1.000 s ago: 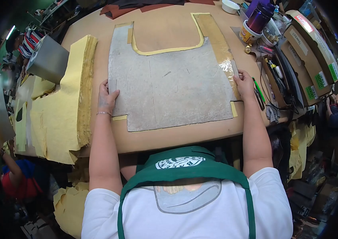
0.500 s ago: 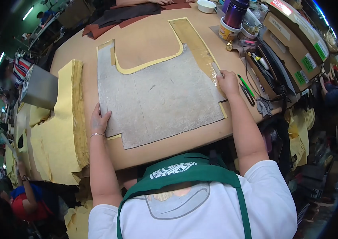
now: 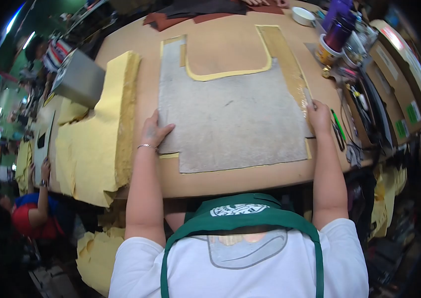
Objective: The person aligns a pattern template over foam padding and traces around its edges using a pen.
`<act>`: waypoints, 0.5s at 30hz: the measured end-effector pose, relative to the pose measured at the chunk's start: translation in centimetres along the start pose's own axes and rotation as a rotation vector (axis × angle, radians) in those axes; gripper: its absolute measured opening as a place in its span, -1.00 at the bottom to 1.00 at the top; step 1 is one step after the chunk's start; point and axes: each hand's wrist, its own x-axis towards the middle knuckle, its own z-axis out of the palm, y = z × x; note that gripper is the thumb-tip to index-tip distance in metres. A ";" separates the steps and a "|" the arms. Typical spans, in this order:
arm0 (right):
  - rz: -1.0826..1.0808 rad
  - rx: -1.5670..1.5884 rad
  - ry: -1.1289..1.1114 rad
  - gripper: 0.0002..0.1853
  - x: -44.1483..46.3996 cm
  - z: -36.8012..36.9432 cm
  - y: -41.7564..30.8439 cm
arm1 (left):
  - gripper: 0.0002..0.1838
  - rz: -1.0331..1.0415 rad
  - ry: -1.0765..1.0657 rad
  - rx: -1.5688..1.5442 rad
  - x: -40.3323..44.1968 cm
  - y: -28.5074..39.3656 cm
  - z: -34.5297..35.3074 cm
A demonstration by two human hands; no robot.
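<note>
Your grey panel (image 3: 235, 119) lies flat on the desk (image 3: 240, 183), in the middle of its width and close to the near edge, with the wide cut-out turned to the far edge. A yellow sheet (image 3: 230, 76) is under it, showing as a border round the cut-out and at both lower corners. A brown patch (image 3: 284, 54) covers the panel's right arm.

Your left hand (image 3: 154, 133) is at the panel's left side, its grip spread, the thumb set apart from the fingers. Your right hand (image 3: 319, 118) is at the panel's right side, its grip pinching a narrow strip (image 3: 307, 94) that points toward the far edge.

To your left, a thick yellow stack (image 3: 96, 149) reaches the near edge, with a metal box (image 3: 78, 79) beyond it. Just beside your right hand, near the right edge, lie a green pen (image 3: 338, 120) and a black tool (image 3: 338, 136). Toward the far right corner, a purple bottle (image 3: 339, 35) stands at a tub (image 3: 327, 52), with a white bowl (image 3: 303, 16) beyond. Dark and rust pieces (image 3: 205, 9) lie along the far edge, another person's fingers beside them.
</note>
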 end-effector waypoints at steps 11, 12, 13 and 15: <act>0.082 0.093 -0.037 -0.63 -0.1 -0.6 -0.3 | -0.18 0.177 0.193 0.008 -0.7 -3.1 1.8; 0.088 0.116 -0.034 -0.63 -0.1 -0.6 -0.4 | -0.18 0.191 0.210 0.063 -0.8 -2.9 1.7; 0.087 0.115 -0.035 -0.64 -0.1 -0.6 -0.4 | -0.18 0.202 0.227 0.117 -1.0 -2.8 1.5; 0.082 0.111 -0.040 -0.64 0.0 -0.5 -0.3 | -0.19 0.142 0.195 0.240 -1.0 -2.4 1.1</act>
